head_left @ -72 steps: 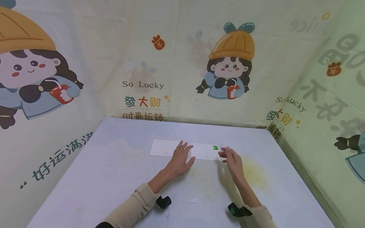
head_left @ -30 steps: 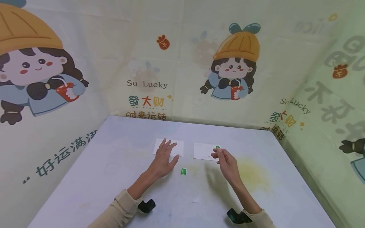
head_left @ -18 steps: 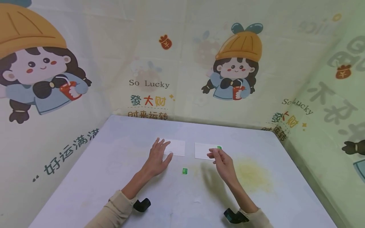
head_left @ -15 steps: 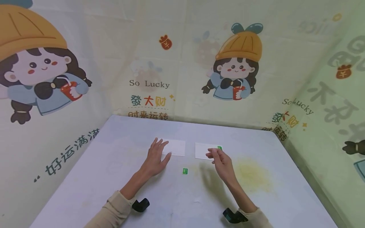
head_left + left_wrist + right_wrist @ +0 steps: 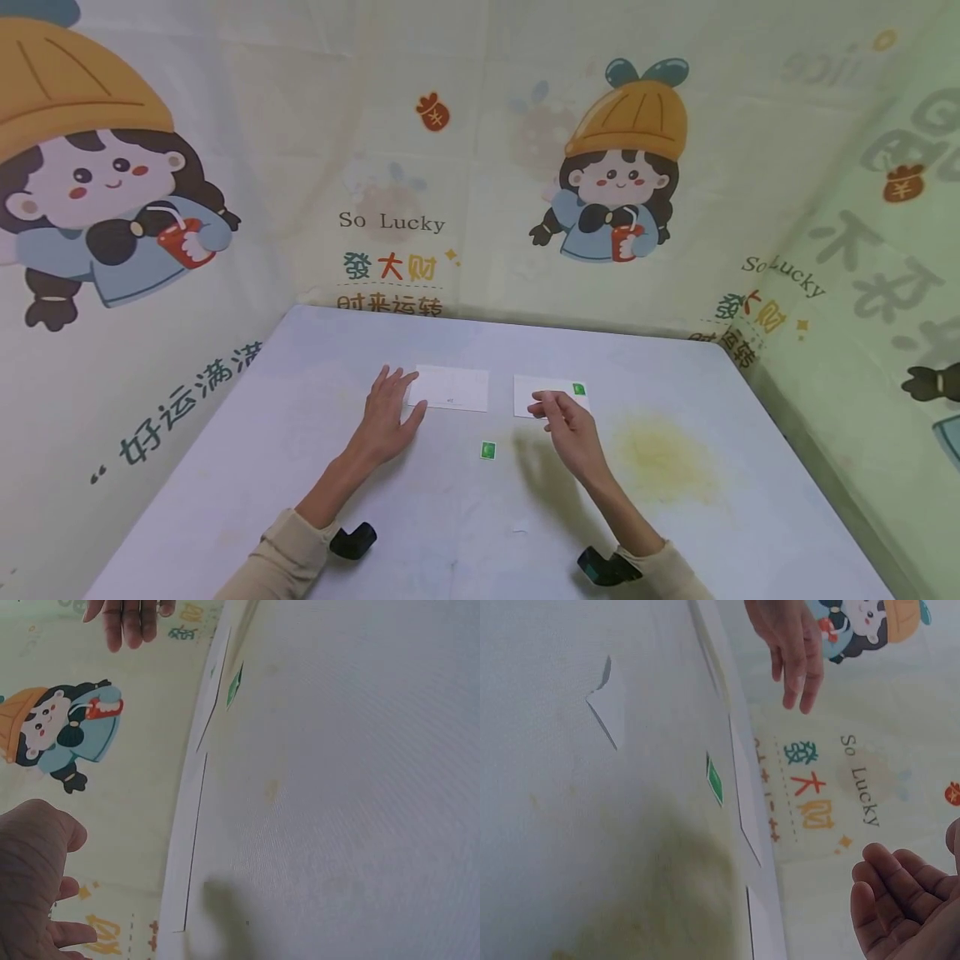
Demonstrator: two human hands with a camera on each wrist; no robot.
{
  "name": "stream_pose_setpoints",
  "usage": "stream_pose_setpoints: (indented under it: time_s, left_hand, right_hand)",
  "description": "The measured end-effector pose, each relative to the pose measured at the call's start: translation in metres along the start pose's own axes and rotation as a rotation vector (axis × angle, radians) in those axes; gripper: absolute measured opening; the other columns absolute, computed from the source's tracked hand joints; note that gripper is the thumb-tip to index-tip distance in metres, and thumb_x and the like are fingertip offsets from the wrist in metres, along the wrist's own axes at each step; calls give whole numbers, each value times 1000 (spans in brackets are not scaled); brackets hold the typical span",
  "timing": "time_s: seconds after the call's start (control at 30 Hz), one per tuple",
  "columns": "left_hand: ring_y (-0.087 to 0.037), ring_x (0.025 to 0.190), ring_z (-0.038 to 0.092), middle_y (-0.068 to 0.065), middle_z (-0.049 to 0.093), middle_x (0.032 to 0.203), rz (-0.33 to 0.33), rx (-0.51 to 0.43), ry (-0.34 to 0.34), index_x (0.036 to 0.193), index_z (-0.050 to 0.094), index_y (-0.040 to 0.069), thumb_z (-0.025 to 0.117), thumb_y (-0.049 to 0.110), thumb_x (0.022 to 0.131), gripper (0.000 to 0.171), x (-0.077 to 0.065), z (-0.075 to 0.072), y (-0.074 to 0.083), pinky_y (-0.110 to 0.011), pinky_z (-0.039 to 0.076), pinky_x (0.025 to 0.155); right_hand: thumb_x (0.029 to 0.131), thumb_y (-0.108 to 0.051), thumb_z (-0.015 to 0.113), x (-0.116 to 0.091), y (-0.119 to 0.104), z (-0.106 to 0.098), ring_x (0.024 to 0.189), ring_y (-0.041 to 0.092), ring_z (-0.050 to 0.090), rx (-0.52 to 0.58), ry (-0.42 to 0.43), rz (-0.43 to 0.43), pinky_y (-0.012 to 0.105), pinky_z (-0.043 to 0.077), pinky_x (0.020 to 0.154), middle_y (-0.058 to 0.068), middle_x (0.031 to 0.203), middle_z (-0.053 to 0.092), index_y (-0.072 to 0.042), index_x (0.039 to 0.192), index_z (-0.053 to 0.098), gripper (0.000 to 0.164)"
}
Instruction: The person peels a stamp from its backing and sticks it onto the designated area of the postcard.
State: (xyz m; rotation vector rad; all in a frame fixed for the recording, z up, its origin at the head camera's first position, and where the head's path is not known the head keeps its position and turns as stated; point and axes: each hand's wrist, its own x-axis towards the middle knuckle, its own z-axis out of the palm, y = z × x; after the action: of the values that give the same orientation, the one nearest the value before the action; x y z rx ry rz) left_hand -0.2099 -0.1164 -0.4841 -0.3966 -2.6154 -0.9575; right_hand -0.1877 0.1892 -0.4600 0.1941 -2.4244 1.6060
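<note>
Head view shows me left hand (image 5: 388, 425) spread, right hand (image 5: 567, 425) loosely bent, both empty. The stamp (image 5: 488, 451) lies between, perhaps for easy reach.

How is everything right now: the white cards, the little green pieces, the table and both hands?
Left card: flat, no green piece showing on it.
Right card: flat, partly hidden behind the right hand in the head view.
Green piece on right card: near its far right corner.
Loose green piece: flat on the table.
Table: yellow-stained on the right.
Left hand: raised, empty.
Right hand: raised, loosely curled, empty.
</note>
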Motion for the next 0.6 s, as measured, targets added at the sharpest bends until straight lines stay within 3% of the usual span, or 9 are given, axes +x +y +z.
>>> stream_pose_setpoints:
  time_s: [0.33,0.6]
  left_hand:
    - [-52,145,30,-32,53,142,17,17,21,139,52,-8,65,19,97,51,0,-1,-13,-66,24,117]
    - [-52,145,30,-35,51,142,-12,38,0,138,52,-9,64,18,97,51,2,3,-23,-66,25,116]
  right_hand:
    - [108,-32,54,-5,-1,8,101,24,69,30,-18,27,25,54,77,11,103,76,-8,116,71,31]
    - [106,-32,57,-7,2,13,97,19,70,-28,-38,13,25,54,76,1,99,77,-5,114,72,31]
